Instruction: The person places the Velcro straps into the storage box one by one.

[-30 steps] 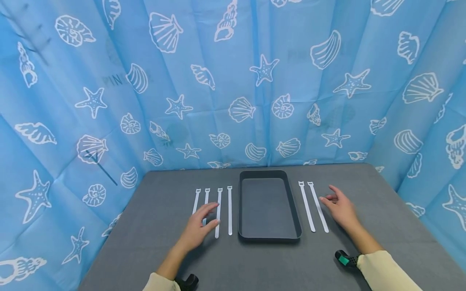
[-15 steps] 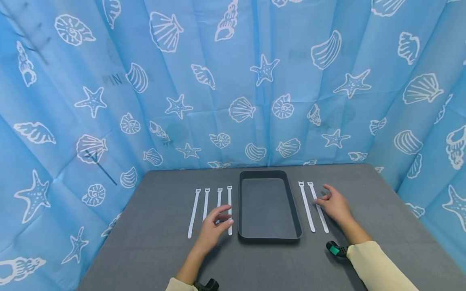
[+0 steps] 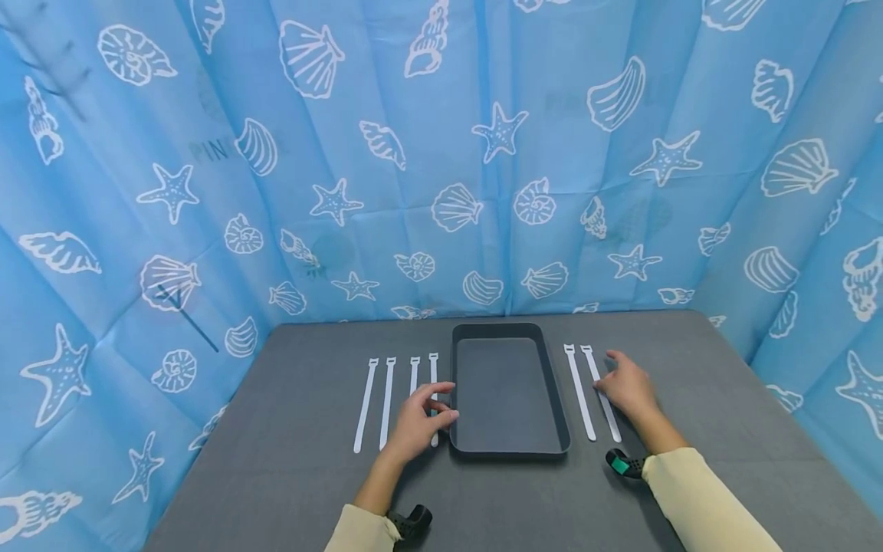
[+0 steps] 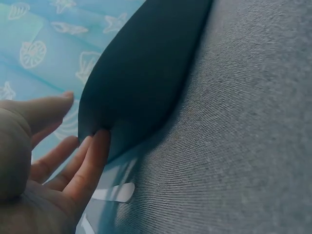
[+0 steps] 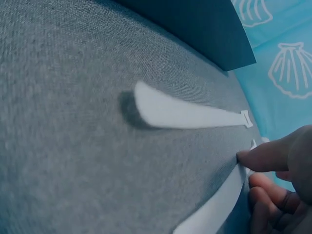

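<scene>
A dark grey rectangular tray (image 3: pixel 510 402) lies on the table. My left hand (image 3: pixel 416 423) is at its left side, fingers spread and loosely bent, over the nearest of several white slotted cable straps; in the left wrist view its fingertips meet the tray wall (image 4: pixel 141 73), with the thumb apart. Right of the tray lie two more such straps. My right hand (image 3: pixel 629 389) pinches the outer strap (image 3: pixel 608 418) near its slotted head, thumb on one edge and fingers at the other. The inner strap (image 5: pixel 180 111) lies flat, untouched.
The left straps, among them the outermost strap (image 3: pixel 364 406), lie side by side on the grey tabletop (image 3: pixel 290 460). Behind the table hangs a blue curtain (image 3: pixel 386 230) with white shell prints. Each wrist wears a black band (image 3: pixel 412 523).
My left hand has moved right, across the left straps, to the tray's left rim. My right hand has moved left onto the outer strap, and its thumb and fingers have closed in.
</scene>
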A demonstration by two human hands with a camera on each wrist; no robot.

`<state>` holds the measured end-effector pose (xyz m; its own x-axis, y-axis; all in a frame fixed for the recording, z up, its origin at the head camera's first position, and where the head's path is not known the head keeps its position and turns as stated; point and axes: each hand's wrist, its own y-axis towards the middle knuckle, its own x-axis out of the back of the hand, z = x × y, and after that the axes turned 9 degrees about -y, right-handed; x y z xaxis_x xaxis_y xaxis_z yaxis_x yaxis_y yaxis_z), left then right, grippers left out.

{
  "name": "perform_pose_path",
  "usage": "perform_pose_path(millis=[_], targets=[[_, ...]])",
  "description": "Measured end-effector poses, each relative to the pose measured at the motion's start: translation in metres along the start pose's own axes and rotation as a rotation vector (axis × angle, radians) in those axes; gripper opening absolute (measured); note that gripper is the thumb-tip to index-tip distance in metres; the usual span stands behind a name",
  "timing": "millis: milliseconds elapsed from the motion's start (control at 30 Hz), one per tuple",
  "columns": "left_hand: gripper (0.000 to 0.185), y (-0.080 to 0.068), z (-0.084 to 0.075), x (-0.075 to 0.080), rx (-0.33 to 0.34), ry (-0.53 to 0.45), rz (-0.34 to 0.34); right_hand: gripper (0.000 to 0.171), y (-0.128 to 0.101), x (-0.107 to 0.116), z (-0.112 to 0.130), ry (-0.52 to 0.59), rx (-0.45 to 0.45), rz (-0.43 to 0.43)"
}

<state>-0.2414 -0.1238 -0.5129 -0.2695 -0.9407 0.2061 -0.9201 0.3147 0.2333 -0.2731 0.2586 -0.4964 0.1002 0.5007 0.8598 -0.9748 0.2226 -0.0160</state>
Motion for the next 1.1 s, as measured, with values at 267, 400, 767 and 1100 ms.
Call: perform_pose_path(millis=[267, 400, 767, 1100], targets=[[0.049, 0.003, -0.003, 0.001, 0.026, 0.044, 0.008, 0.064, 0.002, 0.0, 0.007, -0.047, -0.031, -0.001], [0.051, 0.002, -0.002, 0.0, 0.059, 0.042, 0.025, 0.063, 0.002, 0.0, 0.007, -0.061, -0.052, 0.003], [0.055, 0.004, -0.003, 0.0, 0.124, 0.092, 0.053, 0.059, -0.005, -0.003, -0.002, -0.075, 0.09, -0.053], [0.059, 0.004, -0.005, 0.001, 0.178, 0.08, 0.045, 0.039, -0.002, -0.006, -0.012, -0.031, 0.231, -0.038]])
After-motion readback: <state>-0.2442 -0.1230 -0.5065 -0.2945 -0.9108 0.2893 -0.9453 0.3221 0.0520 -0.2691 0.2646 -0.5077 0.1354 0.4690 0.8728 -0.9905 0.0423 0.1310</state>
